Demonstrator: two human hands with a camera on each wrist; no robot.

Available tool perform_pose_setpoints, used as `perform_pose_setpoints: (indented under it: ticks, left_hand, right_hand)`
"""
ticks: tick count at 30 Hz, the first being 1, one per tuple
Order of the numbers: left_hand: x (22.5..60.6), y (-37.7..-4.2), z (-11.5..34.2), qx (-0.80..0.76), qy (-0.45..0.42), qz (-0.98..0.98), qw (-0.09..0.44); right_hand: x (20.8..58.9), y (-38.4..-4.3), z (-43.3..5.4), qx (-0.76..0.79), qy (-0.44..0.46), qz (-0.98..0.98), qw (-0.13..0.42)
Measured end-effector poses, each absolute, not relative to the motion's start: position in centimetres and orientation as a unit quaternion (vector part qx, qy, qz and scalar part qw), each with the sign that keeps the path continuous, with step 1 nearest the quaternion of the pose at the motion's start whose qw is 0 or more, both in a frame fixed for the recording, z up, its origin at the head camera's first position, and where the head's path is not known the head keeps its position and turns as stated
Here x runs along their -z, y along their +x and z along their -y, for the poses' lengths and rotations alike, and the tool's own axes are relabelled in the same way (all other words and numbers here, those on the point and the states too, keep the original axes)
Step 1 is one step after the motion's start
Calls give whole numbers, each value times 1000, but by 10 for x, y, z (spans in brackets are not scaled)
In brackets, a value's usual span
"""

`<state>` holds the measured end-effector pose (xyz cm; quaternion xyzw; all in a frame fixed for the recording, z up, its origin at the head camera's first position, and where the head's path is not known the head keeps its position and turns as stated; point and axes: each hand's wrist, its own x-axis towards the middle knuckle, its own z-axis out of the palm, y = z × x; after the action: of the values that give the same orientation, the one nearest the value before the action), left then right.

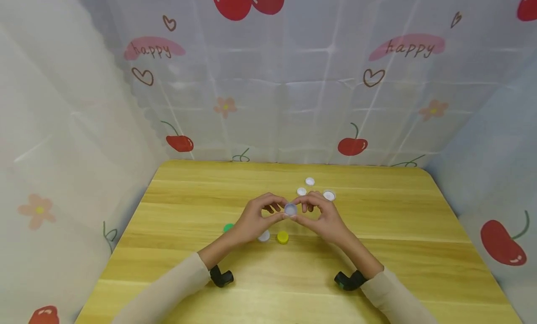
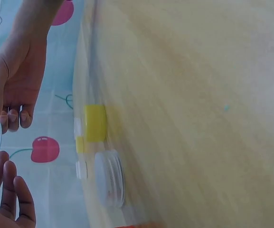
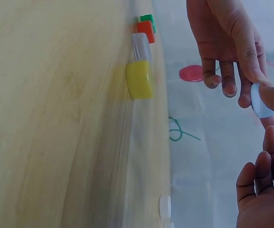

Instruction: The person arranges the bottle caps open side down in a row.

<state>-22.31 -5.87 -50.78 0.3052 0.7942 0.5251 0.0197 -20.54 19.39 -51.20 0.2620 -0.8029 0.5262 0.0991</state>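
Note:
Between both hands, above the table, is a small round whitish translucent cap (image 1: 291, 210), its hollow side facing the head camera. My left hand (image 1: 258, 219) pinches its left edge with thumb and index finger. On the opposite edge, my right hand (image 1: 323, 217) holds it the same way. The other fingers of both hands hang loosely bent. Below the hands a yellow cap (image 1: 283, 237) sits on the table, next to a silver-grey ridged lid (image 2: 110, 179). A green cap (image 1: 228, 227) is partly covered by my left forearm. An orange-red cap (image 3: 146, 31) shows in the right wrist view.
Beyond my right hand lie three white round caps: a far one (image 1: 310, 181), a nearer one (image 1: 301, 191) and a larger rimmed one (image 1: 329, 195). The wooden table (image 1: 277, 296) meets a printed curtain (image 1: 277, 91) at its back edge. Black devices (image 1: 221, 277) are at both wrists.

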Motion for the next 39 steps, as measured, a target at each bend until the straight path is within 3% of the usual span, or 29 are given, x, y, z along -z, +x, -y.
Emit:
perform_pose_setpoints:
  ticks: [14,26,39]
  left_hand:
    - [514,-217,61,-546,288,-785,52]
    - [509,-219,60,-597,203,-754,183]
    - [513,-219,61,-599,181,-749,216]
  right_hand:
    - [514,-200,-193,-530,268,799,94]
    - [520,-197,-191,-517,278,800,120]
    - [526,-197,-193,-490,289,815,110]
